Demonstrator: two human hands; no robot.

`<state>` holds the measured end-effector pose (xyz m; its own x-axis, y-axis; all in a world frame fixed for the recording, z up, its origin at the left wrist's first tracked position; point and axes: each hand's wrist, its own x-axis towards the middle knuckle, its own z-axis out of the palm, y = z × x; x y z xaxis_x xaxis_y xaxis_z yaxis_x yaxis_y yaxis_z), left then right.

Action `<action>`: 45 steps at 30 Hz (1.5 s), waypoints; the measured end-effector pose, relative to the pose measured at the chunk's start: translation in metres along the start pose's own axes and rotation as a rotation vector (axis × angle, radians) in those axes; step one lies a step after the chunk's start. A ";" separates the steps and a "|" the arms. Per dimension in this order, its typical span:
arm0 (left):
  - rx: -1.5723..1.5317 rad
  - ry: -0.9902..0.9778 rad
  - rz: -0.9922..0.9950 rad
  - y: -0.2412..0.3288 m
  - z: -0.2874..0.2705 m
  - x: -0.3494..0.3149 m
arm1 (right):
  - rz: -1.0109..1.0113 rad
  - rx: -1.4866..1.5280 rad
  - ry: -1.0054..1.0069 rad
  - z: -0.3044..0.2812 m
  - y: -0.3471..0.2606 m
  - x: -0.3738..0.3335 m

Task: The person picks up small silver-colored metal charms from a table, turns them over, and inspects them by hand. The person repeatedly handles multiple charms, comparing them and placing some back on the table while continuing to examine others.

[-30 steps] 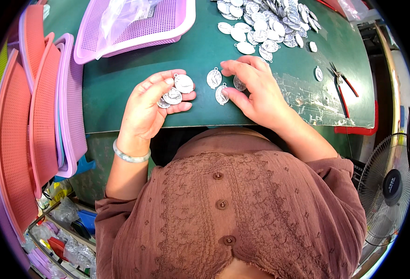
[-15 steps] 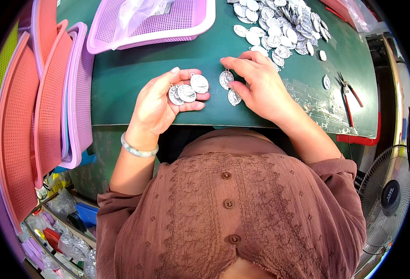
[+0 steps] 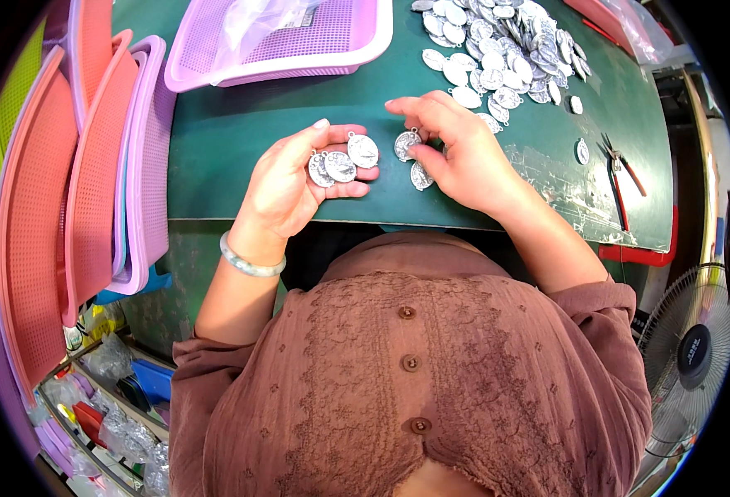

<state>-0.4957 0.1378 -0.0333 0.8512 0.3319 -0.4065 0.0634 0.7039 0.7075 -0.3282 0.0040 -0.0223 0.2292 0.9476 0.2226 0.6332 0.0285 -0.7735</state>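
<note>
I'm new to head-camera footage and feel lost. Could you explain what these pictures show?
There is no machine here: each grip is a person's own bare hand. The view looks down from a wide fisheye camera on that person's head, so straight edges look bent.

A green table bears a pile of silver oval medals, pliers to the right and a purple basket to the left.

The left grip, palm up, holds three medals on its fingers. The right grip has its thumb at the edge of another medal; whether it is pinched, I cannot tell.
</note>
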 end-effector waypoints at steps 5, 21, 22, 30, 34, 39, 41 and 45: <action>0.002 -0.010 -0.002 0.000 0.001 0.000 | 0.182 0.454 0.003 0.002 0.002 0.003; 0.164 -0.013 -0.013 -0.007 0.017 -0.018 | 0.437 0.938 -0.115 0.010 -0.019 -0.003; 0.178 -0.010 -0.016 -0.009 0.015 -0.018 | 0.427 0.947 -0.118 0.011 -0.022 -0.002; 0.187 0.044 -0.054 -0.007 0.027 -0.007 | 0.195 0.515 0.016 -0.005 -0.003 -0.012; 0.105 0.026 -0.038 -0.005 0.023 0.000 | 0.102 -0.102 0.183 -0.044 0.019 -0.007; 0.021 -0.032 -0.011 0.003 0.027 0.016 | 0.068 -0.346 0.248 -0.071 0.040 0.002; 0.011 -0.034 -0.024 0.007 0.030 0.022 | -0.004 -0.440 0.254 -0.076 0.045 0.009; 0.070 -0.056 -0.074 0.017 0.040 0.037 | -0.075 -0.520 0.169 -0.081 0.059 0.027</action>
<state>-0.4423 0.1373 -0.0132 0.8704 0.2441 -0.4275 0.1616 0.6786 0.7165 -0.2249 0.0054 -0.0141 0.2582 0.8835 0.3908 0.9241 -0.1079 -0.3666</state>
